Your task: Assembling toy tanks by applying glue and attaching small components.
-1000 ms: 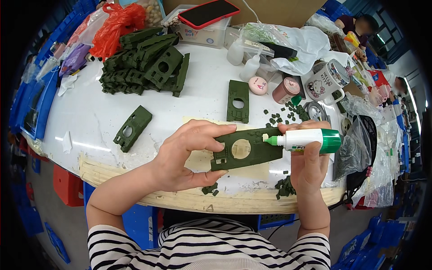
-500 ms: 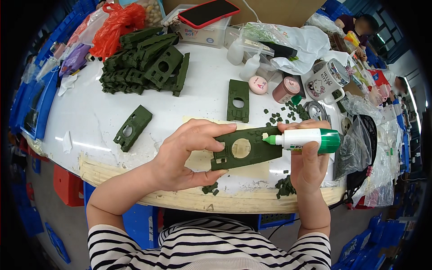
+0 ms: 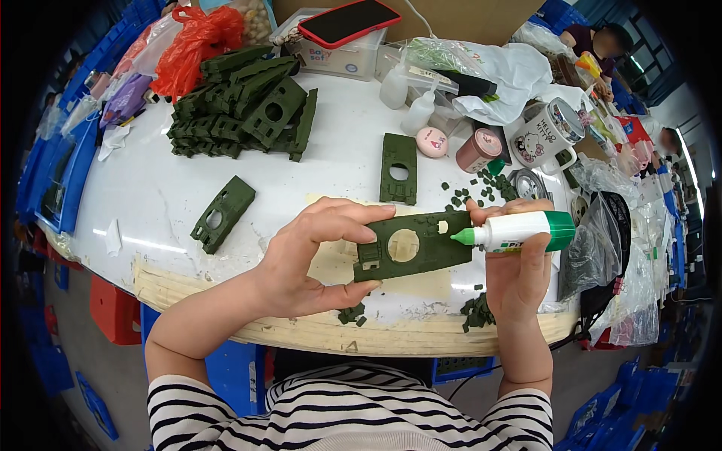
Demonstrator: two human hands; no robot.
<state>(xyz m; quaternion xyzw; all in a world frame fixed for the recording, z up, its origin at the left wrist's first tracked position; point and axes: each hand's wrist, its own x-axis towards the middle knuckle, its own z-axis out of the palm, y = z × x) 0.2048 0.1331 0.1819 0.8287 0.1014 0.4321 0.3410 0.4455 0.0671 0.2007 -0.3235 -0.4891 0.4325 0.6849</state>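
White tabletop (image 3: 301, 179) offers passage left-centre; left hand (image 3: 292, 259) blocks the near side, green pile (image 3: 241, 109) behind.

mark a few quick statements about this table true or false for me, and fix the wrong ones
1. The left hand holds a dark green part with a round opening. True.
2. The right hand holds a pair of scissors. False: it holds a white bottle with a green tip.
3. A pile of green parts lies on the left side of the table. True.
4. The red-cased phone lies on the bare tabletop. False: it rests on a translucent box.
5. The round pink case is to the right of the white mug. False: it is to the mug's left.
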